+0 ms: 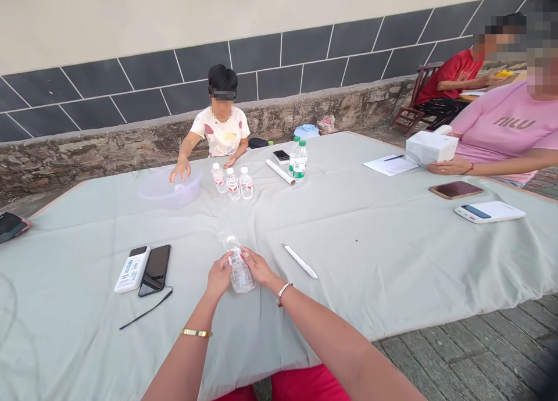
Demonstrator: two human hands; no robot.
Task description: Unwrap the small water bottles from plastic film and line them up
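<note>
Between my two hands a small clear plastic bottle [240,273] with a white cap stands slightly tilted at the near middle of the table. Thin clear plastic film seems to surround its top; its edges are hard to make out. My left hand [219,276] is closed on the bottle's left side, thumb near the red-and-white label. From the right, my right hand [258,266] grips the same side wall, its fingers partly hidden. A white pen [300,261] lies to the right of my right hand. Left of my left hand are a white power bank [132,269] and a black phone [155,270].
Across the table, a person reaches over a translucent purple basin [170,189]. Several bottles stand beyond my hands: small labelled ones [232,186] and green-capped ones [300,163] beside a paper roll [280,172]. At right, another person holds a white box [431,146] near a phone [456,189].
</note>
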